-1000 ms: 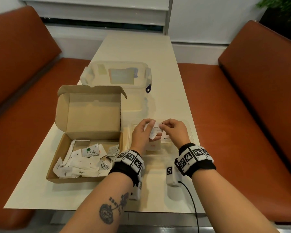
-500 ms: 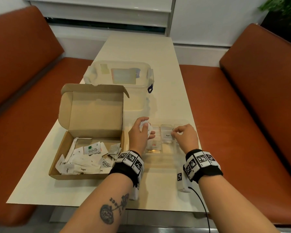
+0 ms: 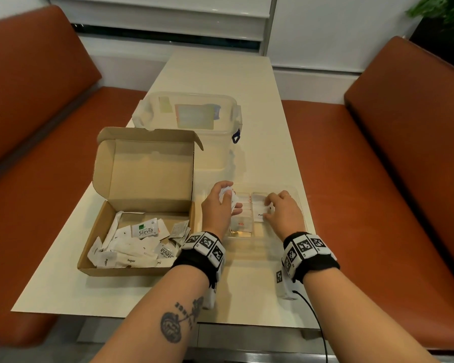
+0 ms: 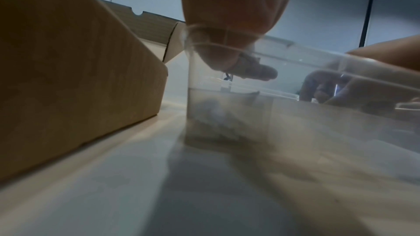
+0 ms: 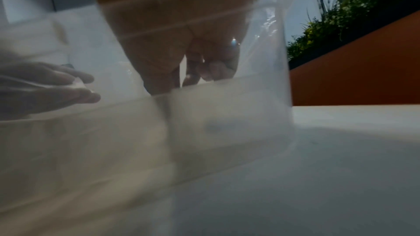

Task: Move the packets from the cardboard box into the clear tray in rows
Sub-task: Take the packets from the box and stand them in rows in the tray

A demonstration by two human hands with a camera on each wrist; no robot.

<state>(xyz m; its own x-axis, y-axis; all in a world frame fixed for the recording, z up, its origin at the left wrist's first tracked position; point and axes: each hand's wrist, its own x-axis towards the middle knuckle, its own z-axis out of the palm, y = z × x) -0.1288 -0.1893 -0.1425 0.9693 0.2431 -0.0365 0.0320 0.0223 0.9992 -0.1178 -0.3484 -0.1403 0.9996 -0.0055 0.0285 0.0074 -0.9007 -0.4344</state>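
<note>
over the clear tray (image 3: 300,199), left hand (image 3: 219,205) grips packets (image 3: 227,196); right hand (image 3: 283,210) presses one.

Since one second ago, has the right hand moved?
Yes. The right hand has gone to the right, away from the cardboard box and the left hand, and now rests low in the clear tray on a packet.
</note>
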